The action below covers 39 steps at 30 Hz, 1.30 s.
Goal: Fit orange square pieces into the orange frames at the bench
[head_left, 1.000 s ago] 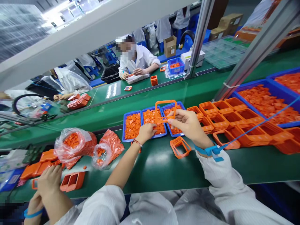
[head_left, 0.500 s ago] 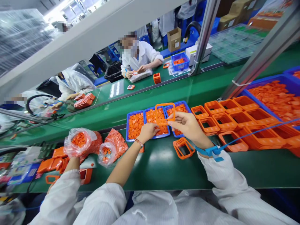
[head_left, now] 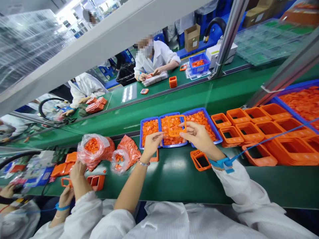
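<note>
Head view. Right hand (head_left: 199,136) up over the green bench (head_left: 174,179), fingers pinched on the right edge of a thin orange square frame (head_left: 175,125). Frame held upright in the air, just above the middle blue tray (head_left: 172,130). Left hand (head_left: 152,142) just left of the frame, fingertips pinched near its lower left corner; cannot tell for sure if touching it or holding a tiny piece. Blue wrist strap (head_left: 222,163) on the right wrist, with a blue cord (head_left: 271,138) running off to the right.

Three blue trays side by side at the back of the bench. Left blue tray (head_left: 149,129) full of small flat orange pieces. Middle one full of the same small pieces. Right blue tray (head_left: 203,124) full of them too. Big blue bin (head_left: 279,103) far right, packed with more orange pieces.

Orange square boxes (head_left: 249,127) in rows right of the trays, open tops, insides dark and bare. One more orange frame part (head_left: 201,160) flat on the bench, just under the right wrist.

Clear plastic bags (head_left: 96,149) left of the trays, stuffed with orange bits. Co-worker's hands (head_left: 76,172) at the near left, beside those bags. Small blue basket (head_left: 198,63) with orange parts across the belt, near another person in white.
</note>
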Available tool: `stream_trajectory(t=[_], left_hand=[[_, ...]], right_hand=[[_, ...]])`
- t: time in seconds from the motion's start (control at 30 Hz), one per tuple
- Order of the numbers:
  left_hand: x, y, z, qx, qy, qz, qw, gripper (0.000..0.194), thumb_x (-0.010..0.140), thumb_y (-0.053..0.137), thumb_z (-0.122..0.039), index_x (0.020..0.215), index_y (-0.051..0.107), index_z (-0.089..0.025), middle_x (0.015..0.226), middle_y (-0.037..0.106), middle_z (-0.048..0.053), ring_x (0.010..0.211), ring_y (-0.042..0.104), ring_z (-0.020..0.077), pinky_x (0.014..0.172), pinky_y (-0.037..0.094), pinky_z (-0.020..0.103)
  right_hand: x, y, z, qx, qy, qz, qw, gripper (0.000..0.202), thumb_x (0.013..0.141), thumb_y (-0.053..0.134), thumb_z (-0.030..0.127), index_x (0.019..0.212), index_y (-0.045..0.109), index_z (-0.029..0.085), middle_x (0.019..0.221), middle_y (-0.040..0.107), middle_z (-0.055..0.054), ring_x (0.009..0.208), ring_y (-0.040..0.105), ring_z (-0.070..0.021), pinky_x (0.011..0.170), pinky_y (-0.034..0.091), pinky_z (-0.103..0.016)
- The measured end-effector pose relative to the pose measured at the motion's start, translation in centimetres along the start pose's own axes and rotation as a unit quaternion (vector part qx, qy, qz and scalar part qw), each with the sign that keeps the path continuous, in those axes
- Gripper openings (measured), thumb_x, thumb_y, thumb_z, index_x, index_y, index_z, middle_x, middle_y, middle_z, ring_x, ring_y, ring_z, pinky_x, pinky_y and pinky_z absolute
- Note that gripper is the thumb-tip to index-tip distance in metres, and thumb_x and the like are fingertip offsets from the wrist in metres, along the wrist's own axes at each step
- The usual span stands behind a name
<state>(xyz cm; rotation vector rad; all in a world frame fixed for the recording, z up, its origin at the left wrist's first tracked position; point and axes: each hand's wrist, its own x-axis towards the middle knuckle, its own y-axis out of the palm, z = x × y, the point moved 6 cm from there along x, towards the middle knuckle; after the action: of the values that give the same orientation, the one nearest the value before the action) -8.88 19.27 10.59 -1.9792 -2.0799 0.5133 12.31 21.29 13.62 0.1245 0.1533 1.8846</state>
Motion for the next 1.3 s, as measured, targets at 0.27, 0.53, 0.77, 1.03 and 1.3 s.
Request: stream_trajectory(t=[0.27, 0.53, 0.77, 1.03, 1.3], left_hand=[[-3.5, -1.4, -0.7, -0.162, -0.035, -0.033, 0.986, 0.035, 0.074, 0.079, -0.042, 0.092, 0.067, -0.014, 0.067, 0.07, 0.001, 0.044, 0.05, 0.0054, 0.046, 0.039, 0.019], [-6.2, -1.9, -1.3, -0.132, 0.05, -0.054, 0.989, 0.024, 0.079, 0.076, -0.041, 0.082, 0.074, -0.018, 0.098, 0.072, 0.009, 0.073, 0.066, 0.0149, 0.057, 0.051, 0.024], [-7.4, -0.7, -1.1, -0.05, 0.081, -0.003, 0.995, 0.022, 0.086, 0.069, -0.041, 0.087, 0.074, -0.019, 0.123, 0.066, 0.014, 0.115, 0.063, 0.0278, 0.08, 0.057, 0.033], [-8.0, 0.4, -1.2, -0.089, 0.102, 0.012, 0.991, 0.014, 0.091, 0.065, -0.031, 0.094, 0.071, -0.019, 0.091, 0.074, 0.007, 0.078, 0.068, 0.0164, 0.073, 0.054, 0.028], [-8.6, 1.2, 0.7, -0.233, 0.049, -0.026, 0.971, 0.031, 0.089, 0.068, -0.035, 0.115, 0.062, -0.02, 0.091, 0.07, 0.005, 0.08, 0.067, 0.0155, 0.073, 0.055, 0.027]], right_hand=[[-1.5, 1.7, -1.2, -0.052, -0.009, -0.049, 0.997, 0.043, 0.079, 0.071, 0.038, 0.115, 0.057, 0.02, 0.059, 0.058, 0.007, 0.053, 0.061, -0.0144, 0.054, 0.047, -0.027], [-4.2, 4.7, -3.1, -0.093, 0.025, -0.028, 0.995, 0.033, 0.088, 0.064, 0.035, 0.115, 0.058, 0.019, 0.067, 0.064, 0.003, 0.06, 0.065, -0.0163, 0.058, 0.048, -0.028], [-5.6, 6.5, -3.7, -0.056, 0.038, -0.024, 0.997, 0.026, 0.091, 0.061, 0.041, 0.104, 0.062, 0.019, 0.079, 0.071, -0.002, 0.065, 0.068, -0.0161, 0.06, 0.052, -0.028], [-6.3, 6.9, -3.7, -0.074, 0.055, -0.037, 0.995, 0.028, 0.091, 0.061, 0.044, 0.103, 0.061, 0.019, 0.074, 0.069, -0.001, 0.061, 0.067, -0.0156, 0.056, 0.05, -0.027], [-6.6, 7.8, -4.1, -0.129, 0.067, -0.018, 0.989, 0.024, 0.092, 0.063, 0.04, 0.103, 0.058, 0.02, 0.078, 0.071, -0.001, 0.063, 0.068, -0.0164, 0.057, 0.05, -0.027]])
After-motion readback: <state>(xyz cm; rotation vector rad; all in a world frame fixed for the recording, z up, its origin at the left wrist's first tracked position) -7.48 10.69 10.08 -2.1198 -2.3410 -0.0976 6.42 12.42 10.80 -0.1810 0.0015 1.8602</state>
